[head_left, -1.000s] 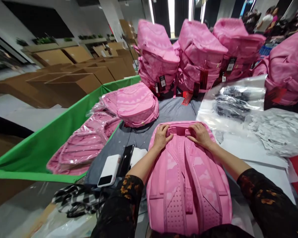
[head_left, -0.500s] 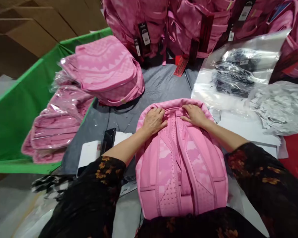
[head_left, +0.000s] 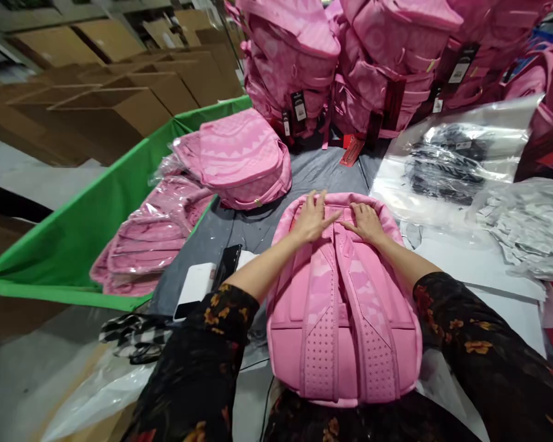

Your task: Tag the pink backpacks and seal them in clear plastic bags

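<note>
A pink backpack (head_left: 283, 356) lies in front of me, straps facing up, its lower end against my body. Two padded shoulder straps with dotted mesh run down its back panel. My left hand (head_left: 312, 220) rests on the upper part of the panel, left of the strap tops, fingers spread. On the other side my right hand (head_left: 365, 222) lies near the top edge with its fingers stretched out. Both hands touch the bag's surface without gripping it.
Several pink backpacks with tags (head_left: 299, 55) stand along the back. At left, a green fabric bin (head_left: 64, 239) holds plastic-wrapped bags. Phones (head_left: 196, 285) lie left of my backpack; clear plastic bags (head_left: 528, 224) and white sheets (head_left: 483, 258) lie right. Cardboard boxes (head_left: 115, 116) stand behind the bin.
The camera view has tilted up and turned left. My fingers, earlier curled over the bag's top edge, now lie spread on its upper panel. The straps lie flatter and straighter.
</note>
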A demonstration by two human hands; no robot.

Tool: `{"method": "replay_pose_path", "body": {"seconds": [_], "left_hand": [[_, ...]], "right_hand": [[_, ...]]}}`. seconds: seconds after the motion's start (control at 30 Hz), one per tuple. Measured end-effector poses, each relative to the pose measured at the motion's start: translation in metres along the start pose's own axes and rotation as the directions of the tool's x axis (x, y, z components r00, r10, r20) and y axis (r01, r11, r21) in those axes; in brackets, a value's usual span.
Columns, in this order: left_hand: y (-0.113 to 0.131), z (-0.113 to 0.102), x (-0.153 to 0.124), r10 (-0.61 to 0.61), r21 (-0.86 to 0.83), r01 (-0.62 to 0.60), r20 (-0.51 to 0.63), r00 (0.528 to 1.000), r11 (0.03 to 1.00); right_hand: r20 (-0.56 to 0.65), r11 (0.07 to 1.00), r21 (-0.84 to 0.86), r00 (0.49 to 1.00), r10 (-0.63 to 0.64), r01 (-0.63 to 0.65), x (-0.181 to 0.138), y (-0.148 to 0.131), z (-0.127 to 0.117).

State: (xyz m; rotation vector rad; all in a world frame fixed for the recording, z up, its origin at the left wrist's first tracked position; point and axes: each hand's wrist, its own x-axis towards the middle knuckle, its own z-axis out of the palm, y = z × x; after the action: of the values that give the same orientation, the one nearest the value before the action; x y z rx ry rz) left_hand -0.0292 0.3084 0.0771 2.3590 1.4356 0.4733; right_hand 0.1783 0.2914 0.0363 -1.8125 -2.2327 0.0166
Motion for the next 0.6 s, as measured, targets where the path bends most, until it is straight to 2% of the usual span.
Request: {"method": "replay_pose_path", "body": {"seconds": [0.07,0.17,0.23,0.33,0.37,0.4,0.43,0.5,0.53,0.6], "left_hand": [[0.015,0.018,-0.016,-0.015,0.006,0.015,0.007,1.000,1.000],[0.031,0.043,-0.029,0.033,0.082,-0.034,0.015,0.999,0.996],[0.033,0.052,-0.032,0.050,0.111,-0.048,-0.012,0.999,0.993],[0.032,0.056,-0.033,0.121,0.166,-0.117,-0.011,0.993,0.979],[0.031,0.056,-0.034,0.161,0.192,-0.156,-0.009,0.987,0.969],[0.030,0.056,-0.035,0.198,0.217,-0.190,-0.016,0.980,0.958],[0.030,0.056,-0.036,0.225,0.236,-0.211,-0.034,0.974,0.949],[0.029,0.057,-0.039,0.242,0.246,-0.214,-0.086,0.967,0.945],[0.029,0.058,-0.041,0.236,0.236,-0.205,-0.110,0.965,0.950],[0.029,0.059,-0.042,0.224,0.205,-0.193,-0.139,0.965,0.960]], "right_hand": [[-0.046,0.999,0.021,0.998,0.035,-0.034,-0.004,0.001,0.004],[-0.083,0.995,0.100,0.996,0.027,-0.019,-0.008,0.001,-0.002],[-0.111,0.992,0.126,0.994,-0.015,0.029,-0.004,-0.005,-0.014],[-0.188,0.990,0.047,0.974,-0.124,0.135,0.023,-0.034,-0.042],[-0.153,0.985,0.008,0.973,-0.171,0.175,0.037,-0.047,-0.051],[-0.069,0.976,-0.024,0.973,-0.219,0.218,0.054,-0.060,-0.059],[0.048,0.964,-0.044,0.965,-0.259,0.261,0.070,-0.072,-0.067],[0.264,0.943,-0.065,0.917,-0.298,0.326,0.099,-0.091,-0.075],[0.326,0.935,-0.076,0.895,-0.305,0.346,0.108,-0.096,-0.075],[0.356,0.925,-0.103,0.882,-0.310,0.366,0.113,-0.099,-0.070]]}}
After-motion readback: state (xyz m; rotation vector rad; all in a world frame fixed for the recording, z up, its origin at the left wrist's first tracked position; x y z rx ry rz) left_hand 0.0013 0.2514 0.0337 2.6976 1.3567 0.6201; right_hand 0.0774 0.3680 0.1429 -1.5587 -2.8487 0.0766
